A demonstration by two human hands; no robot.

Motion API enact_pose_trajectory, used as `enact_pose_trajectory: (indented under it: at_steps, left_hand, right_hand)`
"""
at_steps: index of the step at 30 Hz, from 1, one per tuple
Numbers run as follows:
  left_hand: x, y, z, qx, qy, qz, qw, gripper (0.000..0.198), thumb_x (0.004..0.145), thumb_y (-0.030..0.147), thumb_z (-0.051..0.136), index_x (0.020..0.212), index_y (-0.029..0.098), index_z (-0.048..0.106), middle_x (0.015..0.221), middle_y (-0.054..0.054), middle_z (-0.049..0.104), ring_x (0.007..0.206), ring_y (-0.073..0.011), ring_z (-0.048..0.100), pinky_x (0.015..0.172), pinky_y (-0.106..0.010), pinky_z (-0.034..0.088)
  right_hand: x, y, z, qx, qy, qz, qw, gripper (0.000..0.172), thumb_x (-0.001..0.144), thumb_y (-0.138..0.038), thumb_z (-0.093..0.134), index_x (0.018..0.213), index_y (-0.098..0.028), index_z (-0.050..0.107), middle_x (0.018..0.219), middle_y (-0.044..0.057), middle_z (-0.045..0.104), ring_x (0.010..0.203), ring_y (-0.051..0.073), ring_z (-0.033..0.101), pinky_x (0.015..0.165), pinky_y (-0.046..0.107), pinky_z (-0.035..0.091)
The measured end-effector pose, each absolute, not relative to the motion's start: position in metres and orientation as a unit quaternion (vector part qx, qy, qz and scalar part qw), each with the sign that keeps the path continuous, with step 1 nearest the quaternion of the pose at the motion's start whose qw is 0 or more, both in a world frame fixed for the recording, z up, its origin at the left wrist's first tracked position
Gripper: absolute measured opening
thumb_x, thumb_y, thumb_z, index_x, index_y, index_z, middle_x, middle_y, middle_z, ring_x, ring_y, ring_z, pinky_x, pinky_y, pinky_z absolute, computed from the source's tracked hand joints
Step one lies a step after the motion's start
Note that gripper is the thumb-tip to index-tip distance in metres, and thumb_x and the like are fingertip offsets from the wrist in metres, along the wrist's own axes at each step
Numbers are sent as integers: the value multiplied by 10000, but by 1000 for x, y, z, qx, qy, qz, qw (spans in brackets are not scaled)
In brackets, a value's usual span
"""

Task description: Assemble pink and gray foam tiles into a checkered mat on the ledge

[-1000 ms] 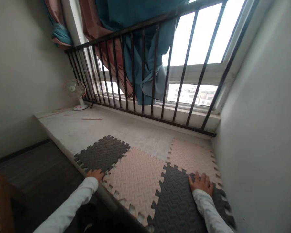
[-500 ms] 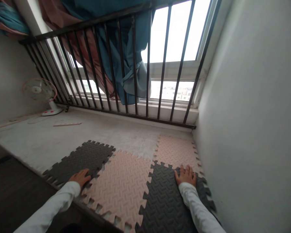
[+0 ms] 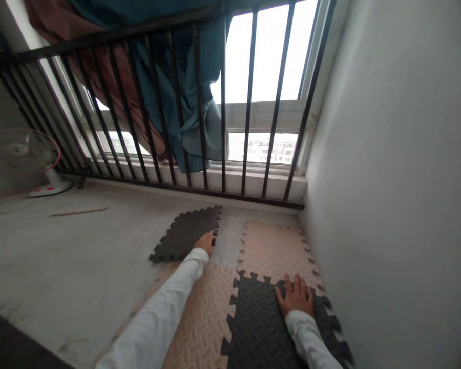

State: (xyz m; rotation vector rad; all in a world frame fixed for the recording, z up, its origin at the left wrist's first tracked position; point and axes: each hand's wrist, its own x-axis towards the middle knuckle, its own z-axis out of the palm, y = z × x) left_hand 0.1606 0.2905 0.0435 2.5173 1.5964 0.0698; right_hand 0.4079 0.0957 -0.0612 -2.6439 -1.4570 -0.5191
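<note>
The left hand [image 3: 205, 243] is on the edge of a dark grey bumpy foam puzzle tile [image 3: 182, 234] on the concrete floor [image 3: 61, 266]. I cannot tell if its fingers grip. The right hand [image 3: 295, 296] lies flat, fingers apart, on another dark grey tile [image 3: 249, 328], just below a pink foam tile [image 3: 272, 248].

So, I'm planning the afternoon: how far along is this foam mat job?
Done: one dark tile already sits apart on the concrete, under the left hand. In hand: that tile, and the right hand resting on a second dark tile. Left, it seems: that tile and two beige tiles, still interlocked.
</note>
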Motion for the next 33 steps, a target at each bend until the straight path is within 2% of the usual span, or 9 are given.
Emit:
enact_pose_trajectory:
  at_steps: [3,7,9,12,14,21,26,30,33]
  left_hand:
    - [206,280,25,863,494,9,105,489,715,71,359,1194,164,373,1355,-38,289,1228,-150,252,1011,-309,251]
    - [237,262,9,879,457,-29,131,513,709,105,403,1208,213,360,1357,-37,285,1235,-205,237,970,-462,282]
    - [243,254,6,884,445,-43,134,494,712,118,409,1194,224,384,1345,-47,308,1234,-237,233,956,-536,248]
    - [245,245,6,897,427,-40,108,403,781,131,288,1148,188,445,1320,-93,344,1241,-240,212,961,-597,138]
    - [245,241,7,905,416,-39,80,399,801,141,235,1124,157,468,1301,-130,362,1244,-233,205,964,-598,107]
    - [247,247,11,873,477,-78,69,434,793,114,207,1158,172,434,1308,-137,348,1217,-246,261,915,-621,188]
    - [238,257,12,909,403,-79,73,436,757,111,296,1156,241,416,1375,-20,241,1261,-195,158,953,-578,188]
    - [230,263,24,928,351,-89,89,463,748,129,322,1202,216,354,1349,-28,302,1227,-157,257,986,-453,242]
    - [232,269,39,928,349,-101,84,471,729,129,359,1194,204,357,1311,-60,366,1196,-175,316,978,-467,241]
  right_hand:
    - [408,95,-60,-869,-467,-159,36,574,728,-515,369,1191,-184,447,1288,135,365,1185,265,288,959,441,141]
    - [407,94,-58,-868,-472,-152,34,576,740,-519,356,1208,-191,424,1301,139,344,1194,262,276,962,444,136]
    - [407,94,-58,-868,-473,-146,36,571,746,-515,355,1212,-192,420,1307,147,332,1201,260,265,962,440,138]
    - [407,94,-57,-871,-472,-135,38,579,746,-512,361,1220,-183,408,1313,156,318,1206,263,254,963,442,135]
    - [406,93,-57,-871,-473,-130,38,584,749,-516,352,1225,-181,400,1315,155,313,1207,265,251,965,448,128]
    - [404,93,-52,-873,-469,-125,34,568,750,-506,353,1218,-190,410,1321,146,308,1213,254,246,967,439,126]
    - [403,93,-49,-875,-469,-117,32,573,751,-515,338,1220,-191,407,1321,143,310,1217,251,236,966,442,118]
    - [403,93,-49,-876,-467,-117,32,571,748,-505,351,1224,-194,401,1319,147,311,1213,253,242,964,442,118]
    - [404,93,-52,-874,-470,-120,35,572,750,-504,345,1225,-191,397,1323,144,304,1216,255,235,963,449,118]
